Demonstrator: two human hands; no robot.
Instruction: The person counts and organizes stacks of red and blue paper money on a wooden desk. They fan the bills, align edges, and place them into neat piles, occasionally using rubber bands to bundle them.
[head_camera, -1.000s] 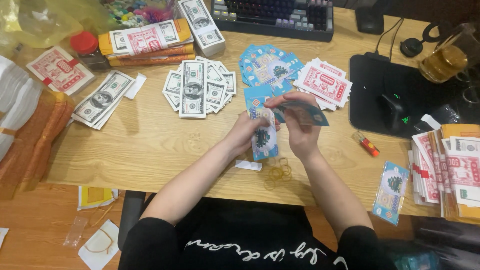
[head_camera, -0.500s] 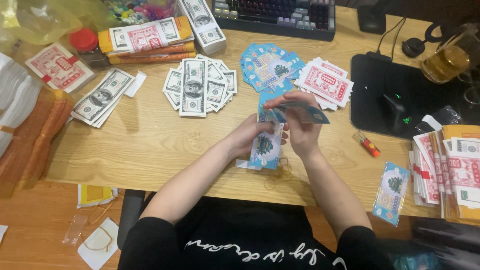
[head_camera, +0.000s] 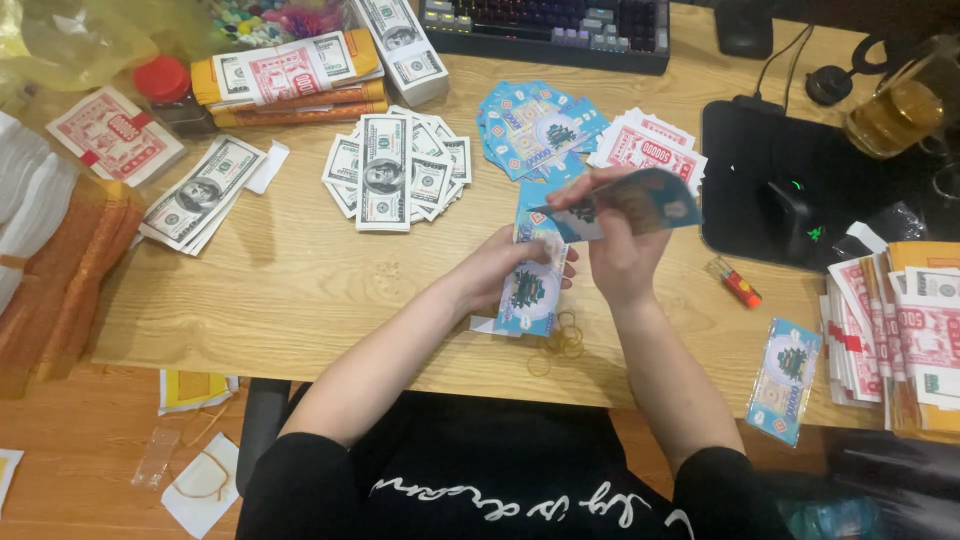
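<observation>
Hands are working over the bench (head_camera: 300, 290) middle: left hand (head_camera: 505, 270) is gripping a blue banknote stack (head_camera: 528, 290) upright, right hand (head_camera: 612, 240) is pinching a single blue note (head_camera: 645, 200) just above it. Rubber bands (head_camera: 560, 340) are lying just below the stack. Fanned blue notes (head_camera: 535, 120) and red-and-white notes (head_camera: 650, 150) are sitting behind the hands, near the keyboard (head_camera: 545, 25).

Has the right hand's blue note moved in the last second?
Yes. The blue note in the right hand has lifted away from the left hand's stack, toward the red notes.
</observation>
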